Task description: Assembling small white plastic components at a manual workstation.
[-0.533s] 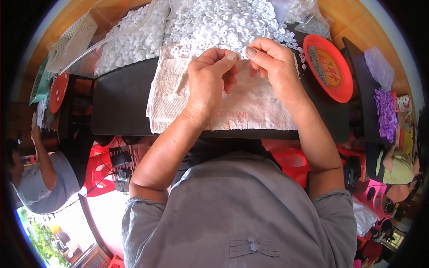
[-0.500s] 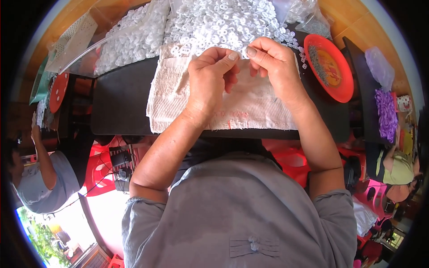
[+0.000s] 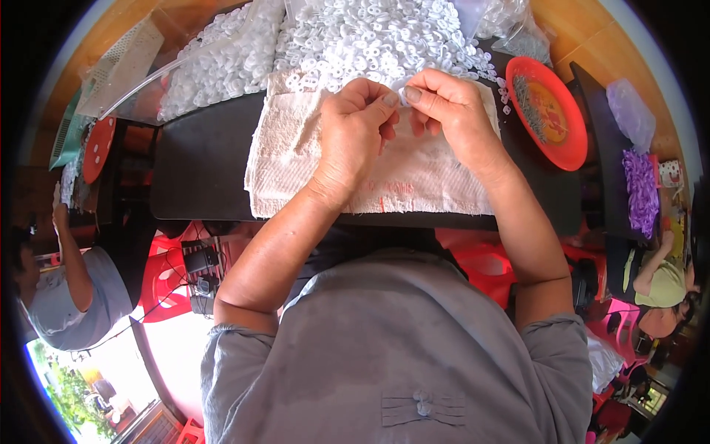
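We see a rough, matt white terry cloth towel (image 3: 414, 174) with a frayed lower edge lying on a smooth, matt black tabletop (image 3: 200, 170). Above it, the small white rings (image 3: 362, 37) look like smooth moulded plastic with a faint sheen, and some of them sit under thin, clear, glossy plastic film (image 3: 222, 52). To the right, the round orange plate (image 3: 573, 140) is glossy plastic. The far surface (image 3: 592, 37) looks like warm, polished wood. The perforated basket (image 3: 122, 63) at the upper left seems matt pale plastic. Our own shirt (image 3: 399, 348) is soft, matt grey woven cloth.
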A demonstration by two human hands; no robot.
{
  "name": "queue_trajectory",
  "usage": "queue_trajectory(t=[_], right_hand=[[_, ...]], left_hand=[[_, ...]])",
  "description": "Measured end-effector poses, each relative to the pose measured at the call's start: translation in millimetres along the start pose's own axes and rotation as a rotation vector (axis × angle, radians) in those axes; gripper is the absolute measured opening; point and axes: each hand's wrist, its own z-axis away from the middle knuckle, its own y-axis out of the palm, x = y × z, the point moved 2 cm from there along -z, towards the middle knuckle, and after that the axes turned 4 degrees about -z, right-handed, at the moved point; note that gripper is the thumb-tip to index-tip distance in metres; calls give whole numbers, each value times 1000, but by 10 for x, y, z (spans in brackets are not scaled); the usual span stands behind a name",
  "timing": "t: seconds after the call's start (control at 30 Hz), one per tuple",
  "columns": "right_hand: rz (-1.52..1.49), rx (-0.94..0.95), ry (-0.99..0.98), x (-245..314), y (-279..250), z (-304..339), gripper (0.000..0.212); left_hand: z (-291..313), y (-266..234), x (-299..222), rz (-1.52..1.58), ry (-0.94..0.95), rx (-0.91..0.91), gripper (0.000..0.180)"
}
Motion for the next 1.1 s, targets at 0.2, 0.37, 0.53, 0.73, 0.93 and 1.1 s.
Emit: queue_trajectory(t=[0.2, 0.37, 0.53, 0.73, 0.93, 1.1], right_hand=[[129, -59, -75, 53, -19, 2, 17], [297, -15, -180, -32, -169, -40, 15], [1235, 63, -526, -109, -30, 3, 11], [1247, 52, -525, -155, 12, 17, 11], [1268, 85, -420, -137, 46, 4, 6], [1286, 131, -398, -94, 79, -20, 11]], left_hand=[[4, -8, -6, -12, -23, -28, 13], [-27, -76, -49, 78, 0, -131, 18], [-31, -81, -38, 105, -14, -119, 14], [-30, -96, -48, 147, 0, -124, 9], [-38, -106, -46, 123, -12, -88, 11], [-34, -83, -59, 143, 33, -112, 8]])
